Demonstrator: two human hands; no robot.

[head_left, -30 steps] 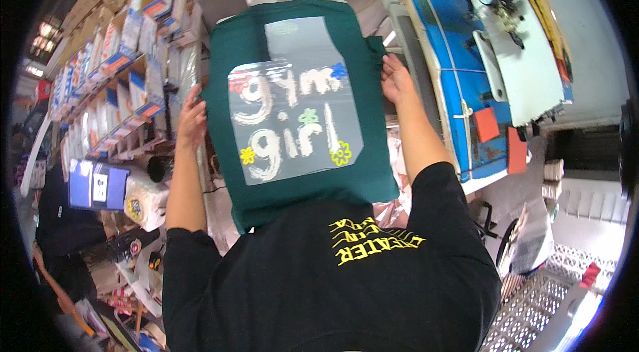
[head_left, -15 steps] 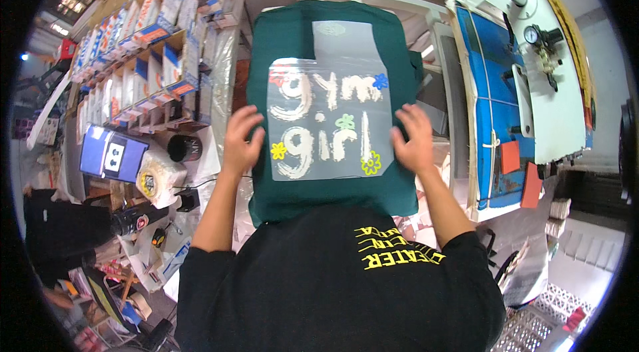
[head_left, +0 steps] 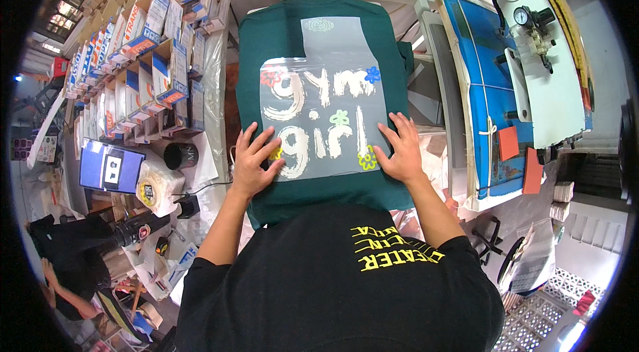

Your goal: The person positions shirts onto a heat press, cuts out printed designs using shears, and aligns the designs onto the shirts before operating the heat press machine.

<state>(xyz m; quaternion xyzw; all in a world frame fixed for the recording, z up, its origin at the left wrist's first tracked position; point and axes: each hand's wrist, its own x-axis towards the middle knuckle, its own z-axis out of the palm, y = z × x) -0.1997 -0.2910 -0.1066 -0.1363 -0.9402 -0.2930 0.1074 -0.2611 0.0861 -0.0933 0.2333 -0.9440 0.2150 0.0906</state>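
Observation:
In front of me a dark green T-shirt (head_left: 266, 195) is laid out over a flat platen. On it lies a clear transfer film (head_left: 319, 79) with white lettering and small coloured flowers; a smaller film piece (head_left: 329, 35) with a pale round mark extends at its top. My left hand (head_left: 257, 160) rests on the film's lower left corner, fingers spread, partly covering a yellow flower. My right hand (head_left: 401, 147) lies along the lower right edge, fingers apart, its thumb near another yellow flower. Neither hand grips anything.
Cardboard boxes (head_left: 136, 85) stand in rows at the left, near a dark cup (head_left: 180, 155) and a tape roll (head_left: 154, 187). To the right is a blue press panel (head_left: 489, 79) tied with cord, below a pressure gauge (head_left: 522, 16). Another person's arm (head_left: 70, 295) shows at lower left.
Both hands have moved inward from beside the shirt and come down onto the film's lower edges. The whole view has shifted slightly. At lower left, the other person's arm is now more visible.

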